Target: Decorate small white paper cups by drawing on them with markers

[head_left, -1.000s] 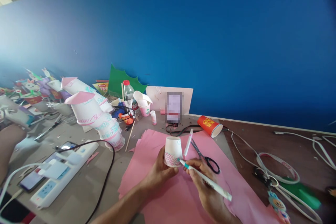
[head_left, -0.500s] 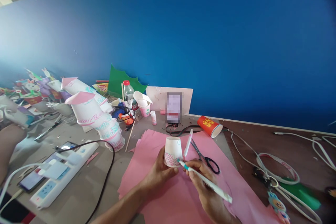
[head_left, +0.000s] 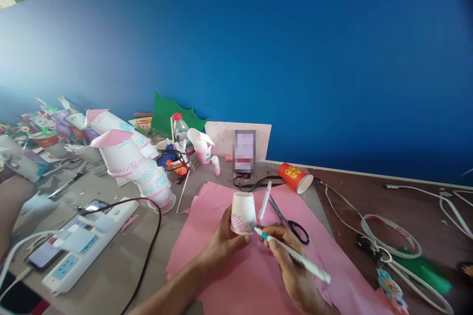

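My left hand [head_left: 225, 243] holds an upside-down white paper cup [head_left: 243, 206] by its lower left side, above pink paper sheets [head_left: 236, 280]. Pink crosshatching and teal marks show round the cup's lower part. In my right hand [head_left: 290, 256] is a white marker [head_left: 303, 262] with a teal band, its tip at the cup's lower right edge. A second white marker [head_left: 265, 201] lies just right of the cup, beside black-handled scissors [head_left: 298, 231] on the pink paper.
Leaning stacks of decorated cups [head_left: 125, 157] stand left, near a white power strip [head_left: 88, 246] and black cable. A red cup [head_left: 294, 178] lies behind the scissors. A phone [head_left: 244, 151] stands upright at the back. Another person's arm [head_left: 13, 206] is at far left.
The marker in my right hand has shifted slightly right and down along the cup's edge. The cup has turned or moved very slightly left.
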`<action>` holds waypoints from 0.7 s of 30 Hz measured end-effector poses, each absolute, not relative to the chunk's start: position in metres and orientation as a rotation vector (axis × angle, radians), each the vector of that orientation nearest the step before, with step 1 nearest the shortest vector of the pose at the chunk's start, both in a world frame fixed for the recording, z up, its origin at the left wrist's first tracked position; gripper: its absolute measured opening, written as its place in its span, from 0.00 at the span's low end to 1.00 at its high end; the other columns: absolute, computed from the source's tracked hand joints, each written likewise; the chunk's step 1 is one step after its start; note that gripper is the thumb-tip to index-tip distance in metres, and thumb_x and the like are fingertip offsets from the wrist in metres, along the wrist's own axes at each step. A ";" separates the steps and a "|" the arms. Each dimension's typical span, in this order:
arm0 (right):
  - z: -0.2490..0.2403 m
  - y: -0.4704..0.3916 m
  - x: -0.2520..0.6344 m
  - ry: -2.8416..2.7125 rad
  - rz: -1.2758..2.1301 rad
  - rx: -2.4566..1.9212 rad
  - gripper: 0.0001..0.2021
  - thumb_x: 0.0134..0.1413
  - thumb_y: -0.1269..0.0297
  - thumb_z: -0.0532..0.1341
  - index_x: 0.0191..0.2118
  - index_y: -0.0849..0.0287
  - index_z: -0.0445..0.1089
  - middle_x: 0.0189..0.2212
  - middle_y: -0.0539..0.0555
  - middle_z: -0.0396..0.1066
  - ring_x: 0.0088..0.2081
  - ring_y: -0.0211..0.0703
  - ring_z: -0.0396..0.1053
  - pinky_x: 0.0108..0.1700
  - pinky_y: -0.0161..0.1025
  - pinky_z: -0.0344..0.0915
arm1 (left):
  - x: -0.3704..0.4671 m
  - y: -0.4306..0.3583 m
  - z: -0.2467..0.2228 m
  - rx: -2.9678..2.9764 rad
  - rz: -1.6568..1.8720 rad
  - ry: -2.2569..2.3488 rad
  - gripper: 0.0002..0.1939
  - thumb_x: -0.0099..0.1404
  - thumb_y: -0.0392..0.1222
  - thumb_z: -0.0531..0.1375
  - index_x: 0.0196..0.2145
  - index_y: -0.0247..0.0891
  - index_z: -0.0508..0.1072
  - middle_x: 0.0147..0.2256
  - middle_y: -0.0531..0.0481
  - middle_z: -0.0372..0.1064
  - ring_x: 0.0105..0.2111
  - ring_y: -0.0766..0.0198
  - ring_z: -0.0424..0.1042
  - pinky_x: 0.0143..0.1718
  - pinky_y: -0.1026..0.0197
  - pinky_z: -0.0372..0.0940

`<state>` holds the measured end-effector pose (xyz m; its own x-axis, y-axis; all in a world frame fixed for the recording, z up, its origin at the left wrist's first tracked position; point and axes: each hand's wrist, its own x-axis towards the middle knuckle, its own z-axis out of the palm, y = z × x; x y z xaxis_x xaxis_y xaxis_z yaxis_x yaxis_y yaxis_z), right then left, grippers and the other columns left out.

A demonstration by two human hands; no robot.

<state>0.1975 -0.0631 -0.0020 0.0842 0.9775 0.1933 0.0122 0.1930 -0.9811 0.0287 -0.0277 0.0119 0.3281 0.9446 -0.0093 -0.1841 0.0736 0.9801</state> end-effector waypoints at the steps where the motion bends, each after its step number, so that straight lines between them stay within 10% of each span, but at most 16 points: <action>1: -0.001 -0.063 0.197 -1.244 1.000 -1.096 0.11 0.60 0.53 0.59 0.35 0.53 0.73 0.27 0.50 0.71 0.27 0.42 0.68 0.29 0.34 0.68 | 0.029 -0.028 0.012 1.172 1.019 0.844 0.36 0.53 0.54 0.69 0.55 0.36 0.66 0.49 0.40 0.68 0.48 0.49 0.65 0.49 0.53 0.60; 21: -0.005 -0.056 0.196 -1.057 0.870 -1.163 0.15 0.57 0.49 0.62 0.42 0.54 0.72 0.34 0.54 0.75 0.33 0.45 0.72 0.33 0.38 0.71 | 0.028 -0.027 0.004 0.921 1.140 0.789 0.28 0.52 0.48 0.70 0.49 0.41 0.70 0.40 0.48 0.71 0.39 0.60 0.68 0.42 0.59 0.61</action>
<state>0.1963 -0.0558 -0.0052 0.2896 0.9381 0.1900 -0.0057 0.2002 -0.9797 0.0278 -0.0272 0.0041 0.2410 0.9688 -0.0571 -0.3953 0.1518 0.9059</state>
